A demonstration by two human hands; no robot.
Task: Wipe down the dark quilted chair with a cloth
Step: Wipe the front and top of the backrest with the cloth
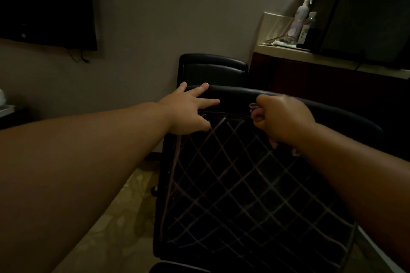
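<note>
Black quilted chair [255, 184] fills the lower centre. Left hand [188, 111] rests on its top-left edge, fingers spread and straight. Right hand [281, 117] is fisted round a pinkish cloth [254, 107], pressed just under the top rim.

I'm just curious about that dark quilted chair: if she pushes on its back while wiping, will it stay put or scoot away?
It would probably roll: what looks like a caster shows at its base on smooth floor. That may be why the left hand rests with spread fingers on the quilted chair's top edge, steadying it. The cloth bunched in the right hand looks soft and floppy.
</note>
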